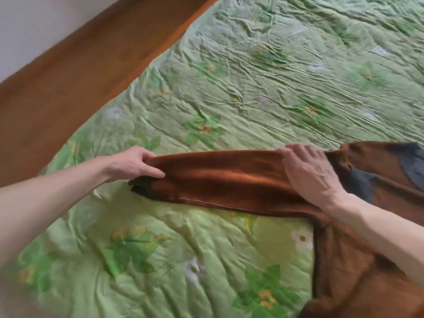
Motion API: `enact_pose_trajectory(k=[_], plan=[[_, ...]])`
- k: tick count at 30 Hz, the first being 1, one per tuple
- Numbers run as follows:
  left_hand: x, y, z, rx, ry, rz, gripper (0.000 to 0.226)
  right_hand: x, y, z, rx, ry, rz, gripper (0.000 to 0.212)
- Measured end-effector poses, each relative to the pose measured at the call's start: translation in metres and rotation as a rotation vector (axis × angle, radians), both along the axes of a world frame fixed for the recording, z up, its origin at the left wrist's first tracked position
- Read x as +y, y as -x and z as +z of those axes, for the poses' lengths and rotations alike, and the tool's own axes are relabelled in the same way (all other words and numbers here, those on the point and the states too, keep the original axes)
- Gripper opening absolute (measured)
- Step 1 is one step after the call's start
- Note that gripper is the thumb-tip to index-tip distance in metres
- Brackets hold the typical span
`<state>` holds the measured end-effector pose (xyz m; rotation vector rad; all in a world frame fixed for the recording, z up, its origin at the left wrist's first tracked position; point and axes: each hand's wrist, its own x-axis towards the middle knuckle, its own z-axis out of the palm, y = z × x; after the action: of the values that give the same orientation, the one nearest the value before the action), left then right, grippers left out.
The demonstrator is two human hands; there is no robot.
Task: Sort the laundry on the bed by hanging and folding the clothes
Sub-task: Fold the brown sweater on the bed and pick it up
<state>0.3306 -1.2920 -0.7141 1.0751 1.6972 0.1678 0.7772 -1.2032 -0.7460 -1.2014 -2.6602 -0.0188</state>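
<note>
— Green quilt (263,92), printed with leaves and pale flowers, covers the bed from edge to edge; its shiny fabric is stitched into puffy ridges and heavily creased. Beyond its far edge runs a smooth wooden board (75,72), then a plain white wall (34,21).

— And the clothing?

— One brown garment (229,182) of soft, fuzzy knit lies at the right side of the bed. A long sleeve stretches flat to the left across the quilt, ending in a darker cuff (142,188). A seam runs along the sleeve's near edge. Grey ribbed lining (410,164) shows at the upper right, where the body of the garment opens.

— Where are the hands?

— Both on that sleeve. The left hand (135,164) pinches the cuff end, thumb above and fingers curled on the cloth. The right hand (309,173) grips the sleeve's upper edge near the shoulder, fingers bent over the fold. The sleeve spans the gap between them; the rest of the garment lies under and beyond the bare right forearm (378,228).
</note>
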Motion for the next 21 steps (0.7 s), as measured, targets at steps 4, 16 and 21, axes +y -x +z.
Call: enact_pose_trajectory(k=[4,16,21], plan=[[-0.009,0.022,-0.005,0.086,0.062,0.039,0.013,-0.033,0.035,-0.024,-0.136,0.289,0.07,0.059],[-0.001,-0.046,0.009,-0.262,-0.272,0.55,0.009,-0.034,0.046,-0.041,-0.202,0.516,-0.019,0.079],[0.017,-0.131,0.038,-0.486,-0.315,0.384,0.02,-0.047,0.059,0.015,0.364,0.994,-0.241,0.048]])
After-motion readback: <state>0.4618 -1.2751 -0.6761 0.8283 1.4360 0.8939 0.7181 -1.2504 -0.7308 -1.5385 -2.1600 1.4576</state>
